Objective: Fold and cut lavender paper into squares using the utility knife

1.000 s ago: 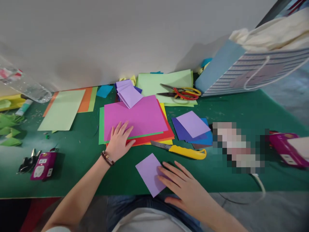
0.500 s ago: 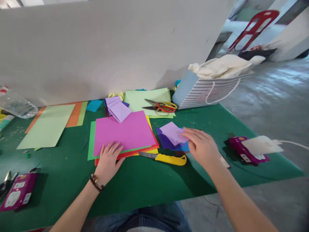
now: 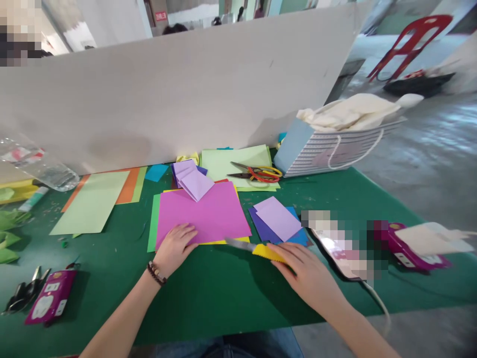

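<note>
My left hand (image 3: 177,248) lies flat on the lower left part of a stack of coloured sheets, topped by a magenta sheet (image 3: 201,214). Green and yellow edges show beneath it. The fingers of my right hand (image 3: 300,266) are closed on the handle of a yellow-handled knife (image 3: 266,251). Its grey blade points left, towards the lower right corner of the stack. Just beyond this hand, light purple pieces (image 3: 278,219) rest on dark purple and blue paper (image 3: 260,223). Folded light purple paper (image 3: 196,184) overlaps the top of the magenta sheet.
Scissors (image 3: 257,173) lie on pale green sheets (image 3: 234,156) at the back, beside a striped paper bag (image 3: 346,146). A phone (image 3: 339,248) and a purple power strip (image 3: 406,246) are to the right. At left are a bottle (image 3: 52,169), more sheets (image 3: 89,201) and another power strip (image 3: 52,296).
My right hand has left the light purple pieces, moved down and taken hold of the yellow-handled knife. The purple pieces now lie flatter. My left hand stays on the stack. The view has shifted.
</note>
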The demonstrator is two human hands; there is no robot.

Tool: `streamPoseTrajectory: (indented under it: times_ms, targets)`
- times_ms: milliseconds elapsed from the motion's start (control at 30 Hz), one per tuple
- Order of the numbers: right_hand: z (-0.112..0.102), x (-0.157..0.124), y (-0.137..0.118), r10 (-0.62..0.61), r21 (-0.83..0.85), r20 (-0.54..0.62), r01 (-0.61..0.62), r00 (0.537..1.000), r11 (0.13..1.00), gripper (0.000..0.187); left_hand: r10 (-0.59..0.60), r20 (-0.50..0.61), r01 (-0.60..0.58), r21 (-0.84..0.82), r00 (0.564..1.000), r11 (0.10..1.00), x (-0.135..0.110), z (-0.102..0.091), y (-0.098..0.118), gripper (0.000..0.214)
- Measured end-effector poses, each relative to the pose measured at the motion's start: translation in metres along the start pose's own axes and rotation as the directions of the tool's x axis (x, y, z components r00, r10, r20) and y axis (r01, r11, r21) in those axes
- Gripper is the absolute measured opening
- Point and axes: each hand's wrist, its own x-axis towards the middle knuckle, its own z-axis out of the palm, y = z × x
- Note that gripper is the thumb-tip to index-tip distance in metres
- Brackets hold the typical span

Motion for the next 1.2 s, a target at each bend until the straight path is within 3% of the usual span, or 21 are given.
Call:
streamPoseTrajectory:
  times_ms: [133, 200, 300, 400, 500, 633, 733, 867, 1000, 1100, 1200]
  targets:
    - [-0.005, 0.008, 0.022, 0.205, -0.119, -0.133, -0.221, 0.970, 0.968, 0.034, 0.027, -0.037, -0.028, -0.025, 0.999, 0.999, -0.001, -0.002, -0.001, 0.023]
    - [-0.003, 0.017, 0.028, 0.227, -0.136, -0.166, -0.251, 0.960, 0.958, 0.033, 0.046, -0.048, -0.048, -0.033, 0.998, 0.998, -0.001, -0.006, -0.001, 0.023]
    - [0.006, 0.036, 0.018, 0.183, -0.083, -0.176, -0.200, 0.967, 0.976, 0.035, 0.066, -0.059, -0.068, -0.024, 0.996, 0.997, 0.004, -0.017, -0.002, 0.026]
    - [0.015, 0.069, -0.008, 0.058, 0.038, -0.105, -0.055, 0.993, 0.998, 0.034, 0.062, -0.073, -0.061, 0.019, 0.995, 0.998, 0.017, -0.032, -0.002, 0.027]
    - [0.016, 0.109, -0.027, -0.007, 0.151, -0.064, 0.016, 0.998, 0.988, 0.021, 0.059, -0.082, -0.052, 0.077, 0.995, 0.996, 0.036, -0.053, -0.005, 0.025]
    - [-0.001, 0.150, -0.022, 0.036, 0.276, -0.052, -0.020, 0.998, 0.961, 0.018, 0.043, -0.081, -0.031, 0.140, 0.996, 0.990, 0.052, -0.090, -0.015, 0.019]
    - [-0.017, 0.163, -0.006, 0.100, 0.347, -0.040, -0.080, 0.994, 0.934, 0.020, -0.014, -0.085, 0.028, 0.167, 0.996, 0.986, 0.048, -0.120, -0.028, 0.017]
    - [-0.029, 0.170, 0.007, 0.161, 0.399, -0.006, -0.146, 0.987, 0.905, 0.031, -0.092, -0.132, 0.113, 0.158, 0.987, 0.981, 0.038, -0.143, -0.038, 0.021]
    - [-0.038, 0.165, 0.005, 0.156, 0.426, 0.023, -0.151, 0.987, 0.892, 0.028, -0.103, -0.142, 0.123, 0.140, 0.985, 0.982, 0.032, -0.153, -0.028, 0.019]
    - [-0.050, 0.137, 0.000, 0.070, 0.450, 0.056, -0.087, 0.996, 0.889, 0.021, -0.083, -0.105, 0.095, 0.113, 0.991, 0.989, 0.010, -0.161, -0.004, 0.015]
    - [-0.062, 0.085, -0.006, -0.117, 0.393, 0.041, 0.092, 0.992, 0.915, 0.012, 0.028, -0.046, -0.029, -0.033, 0.999, 0.999, -0.035, -0.162, 0.025, 0.015]
